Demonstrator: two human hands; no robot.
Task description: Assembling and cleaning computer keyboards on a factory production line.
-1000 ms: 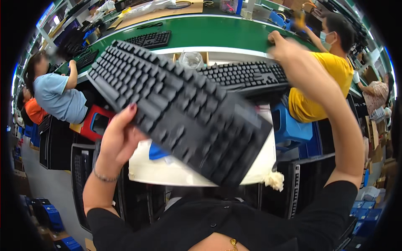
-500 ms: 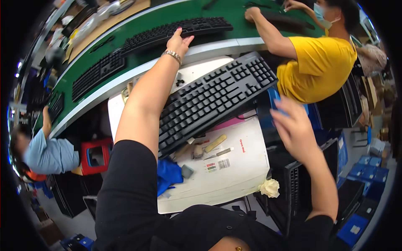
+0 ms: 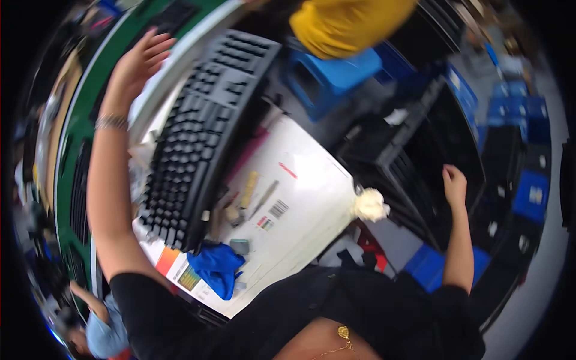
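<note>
My left hand (image 3: 144,63), with a metal bracelet at the wrist, reaches out with its fingers stretched and holds nothing. It is over the pale metal rail (image 3: 180,57) of a green conveyor belt. Close beside it a large black keyboard (image 3: 201,123) lies slanted across a white board (image 3: 306,162). Far to the right, my right hand (image 3: 455,183) is at a dark open box (image 3: 441,141). Its fingers look bent, but they are foreshortened and blurred; whether it grips anything is hidden.
On the white board lie a blue cloth (image 3: 216,270), a grey block (image 3: 239,246) and a yellowish tool (image 3: 249,189). A white artificial flower (image 3: 371,204) is at its corner. Beyond stand a blue stool (image 3: 336,78) and a person in yellow (image 3: 348,24). Blue bins (image 3: 531,198) are at right.
My view has swung to the right, so the keyboard and belt appear turned and farther left. My right hand has moved from beside the keyboard out to the dark box. My left hand remains stretched out.
</note>
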